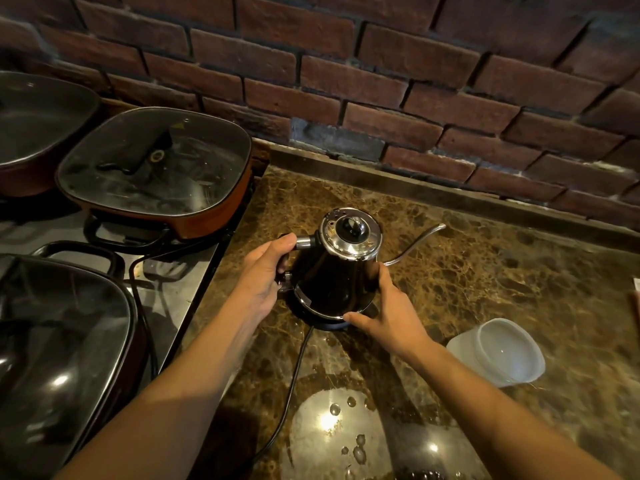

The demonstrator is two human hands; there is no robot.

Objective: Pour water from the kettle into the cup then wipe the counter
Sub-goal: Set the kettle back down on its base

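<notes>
From the head view we take the kettle (pixel 337 268) as our landmark: a black cone with a chrome lid, sitting on its round power base (pixel 327 320) near the left edge of the brown marble counter (pixel 485 258), its thin gooseneck spout (pixel 415 242) aimed right and away from us

Our left hand (pixel 263 275) is on the kettle's left, fingers curled round the black handle, thumb up near the chrome collar; we judge this the carrying grip, taken where the body stays cool

Our right hand (pixel 388 306) sits at the kettle's lower right, fingers spread and fairly straight against the body with the thumb along the edge of the base, pressing rather than clasping; we read this as steadying, perhaps keeping the base down while the kettle lifts off

The cup (pixel 498 351), a translucent white plastic one, stands open-mouthed to the kettle's right and nearer us, well apart from it, on the spout's side, so a short carry should reach it

The base's black cord (pixel 294 379) trails from under the kettle toward us

Nearer us than the kettle, water drops (pixel 346 424) bead on the counter, likely what the wipe is for

Left of the kettle, glass-lidded pans (pixel 156 171) sit on the stove

No pouring has begun, we think
</notes>
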